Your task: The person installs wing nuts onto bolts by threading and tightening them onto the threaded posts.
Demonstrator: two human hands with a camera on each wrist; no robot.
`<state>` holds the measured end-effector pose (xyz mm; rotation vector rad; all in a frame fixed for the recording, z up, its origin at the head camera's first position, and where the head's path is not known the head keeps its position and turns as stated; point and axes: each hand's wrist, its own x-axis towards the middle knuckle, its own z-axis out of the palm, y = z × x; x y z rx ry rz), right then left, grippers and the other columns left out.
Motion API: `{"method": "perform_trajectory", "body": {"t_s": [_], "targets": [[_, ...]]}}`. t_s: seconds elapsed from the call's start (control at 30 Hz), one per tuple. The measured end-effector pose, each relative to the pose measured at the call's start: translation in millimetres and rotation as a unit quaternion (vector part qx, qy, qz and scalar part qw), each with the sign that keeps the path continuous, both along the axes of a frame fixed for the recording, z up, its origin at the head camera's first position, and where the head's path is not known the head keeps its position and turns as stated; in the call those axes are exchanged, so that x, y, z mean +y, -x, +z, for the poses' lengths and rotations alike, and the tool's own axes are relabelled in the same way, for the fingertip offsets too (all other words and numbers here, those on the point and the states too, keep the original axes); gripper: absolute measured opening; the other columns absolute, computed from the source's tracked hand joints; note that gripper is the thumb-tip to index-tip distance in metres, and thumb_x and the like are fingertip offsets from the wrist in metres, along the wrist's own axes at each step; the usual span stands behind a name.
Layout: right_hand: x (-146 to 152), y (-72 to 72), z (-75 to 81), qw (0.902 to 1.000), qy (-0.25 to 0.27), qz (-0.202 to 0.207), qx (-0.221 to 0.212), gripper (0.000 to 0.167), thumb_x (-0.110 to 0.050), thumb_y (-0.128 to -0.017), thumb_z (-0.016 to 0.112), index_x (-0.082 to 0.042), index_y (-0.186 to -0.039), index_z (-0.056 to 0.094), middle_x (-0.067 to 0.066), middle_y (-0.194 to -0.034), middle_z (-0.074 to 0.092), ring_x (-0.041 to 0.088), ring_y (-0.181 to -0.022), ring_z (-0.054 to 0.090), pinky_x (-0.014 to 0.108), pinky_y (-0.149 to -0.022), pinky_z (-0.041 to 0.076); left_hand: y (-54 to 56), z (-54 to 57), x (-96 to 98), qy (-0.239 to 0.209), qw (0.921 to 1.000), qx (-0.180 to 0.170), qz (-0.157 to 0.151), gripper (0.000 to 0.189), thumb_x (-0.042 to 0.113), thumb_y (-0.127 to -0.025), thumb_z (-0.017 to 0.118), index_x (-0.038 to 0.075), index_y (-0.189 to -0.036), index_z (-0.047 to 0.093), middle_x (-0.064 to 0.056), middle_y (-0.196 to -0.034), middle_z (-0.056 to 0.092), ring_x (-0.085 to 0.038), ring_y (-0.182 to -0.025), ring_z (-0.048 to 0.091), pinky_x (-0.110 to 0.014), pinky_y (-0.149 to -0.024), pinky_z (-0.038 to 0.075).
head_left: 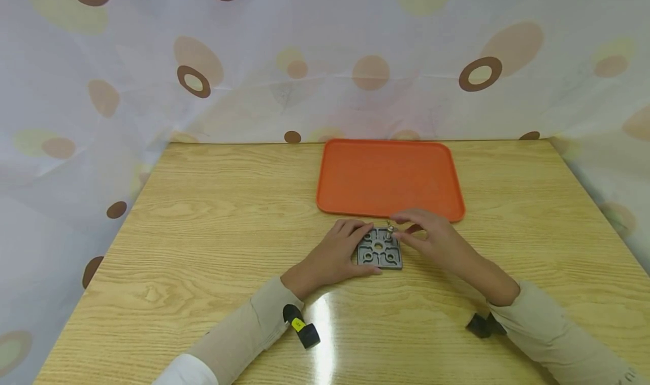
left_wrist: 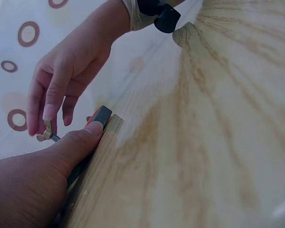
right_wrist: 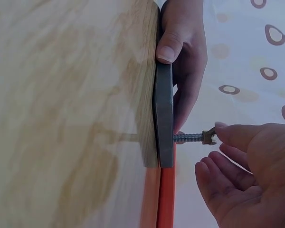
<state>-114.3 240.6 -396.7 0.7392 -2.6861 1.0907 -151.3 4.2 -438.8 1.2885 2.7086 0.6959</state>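
A square grey metal plate [head_left: 378,256] with grooves and several round holes lies on the table. My left hand [head_left: 337,255] grips it from the left, fingers at the far edge and thumb along the near one. From the plate's far right corner a threaded bolt [right_wrist: 187,137] stands upright, topped by a brass-coloured wing nut [right_wrist: 208,137]. At the wing nut my right hand [head_left: 439,241] has its thumb tip against one wing. In the right wrist view, the other fingers are loosely bent and apart from the nut.
An orange tray [head_left: 388,176] lies just beyond the plate, its near rim close to my right fingers. The wood-grain table [head_left: 228,215] extends to both sides. A patterned curtain [head_left: 325,63] hangs behind and along the sides.
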Motion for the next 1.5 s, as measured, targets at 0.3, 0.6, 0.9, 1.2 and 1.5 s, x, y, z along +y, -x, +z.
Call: {"method": "perform_trajectory", "body": {"t_s": [0.3,0.6,0.9,1.2,1.5], "targets": [[-2.1,-1.1,2.6,0.9998,0.009,0.004,-0.016,0.035,-0.009,-0.083,0.069,-0.004,-0.117,0.061,0.009,-0.112,0.061,0.021,-0.092,0.062,0.031,-0.072,0.052,-0.6,1.2,1.6,0.001,1.0,0.0,-0.004,0.094,0.073,-0.076,0.051,0.013,-0.145,0.032,0.0,-0.138,0.036,-0.015,-0.123,0.03,-0.03,-0.102,0.03],[1.3,-2.6,2.9,1.0,-0.005,-0.005,-0.006,0.03,-0.011,-0.085,0.067,-0.005,-0.114,0.063,0.004,-0.109,0.062,0.017,-0.09,0.062,0.029,-0.072,0.052,-0.5,0.2,1.5,-0.008,1.0,0.002,-0.005,0.094,0.073,-0.076,0.05,0.013,-0.145,0.033,0.001,-0.138,0.036,-0.015,-0.122,0.031,-0.031,-0.101,0.031],[5.8,-4.7,3.1,0.9997,-0.015,-0.014,0.016,0.022,-0.005,-0.086,0.065,-0.006,-0.108,0.066,-0.002,-0.102,0.063,0.011,-0.089,0.06,0.029,-0.073,0.051,0.0,-1.8,1.2,-0.004,1.0,0.006,-0.001,0.094,0.074,-0.075,0.05,0.013,-0.145,0.032,0.001,-0.138,0.036,-0.016,-0.123,0.03,-0.031,-0.102,0.03],[8.2,-4.8,1.5,0.9989,-0.022,-0.012,0.041,0.02,-0.002,-0.083,0.068,-0.009,-0.101,0.069,-0.002,-0.094,0.066,0.008,-0.083,0.061,0.025,-0.069,0.051,-0.7,0.4,0.9,-0.003,1.0,0.001,-0.001,0.093,0.071,-0.076,0.053,0.013,-0.145,0.032,0.001,-0.138,0.036,-0.016,-0.123,0.03,-0.031,-0.102,0.03],[5.8,-3.3,0.5,0.9993,-0.019,-0.01,0.03,0.016,-0.005,-0.084,0.067,-0.012,-0.098,0.07,-0.007,-0.092,0.066,0.006,-0.081,0.06,0.027,-0.065,0.052,-1.3,1.3,0.9,-0.004,1.0,-0.003,-0.001,0.093,0.071,-0.076,0.054,0.013,-0.145,0.032,0.001,-0.137,0.036,-0.016,-0.123,0.03,-0.03,-0.102,0.03]]}}
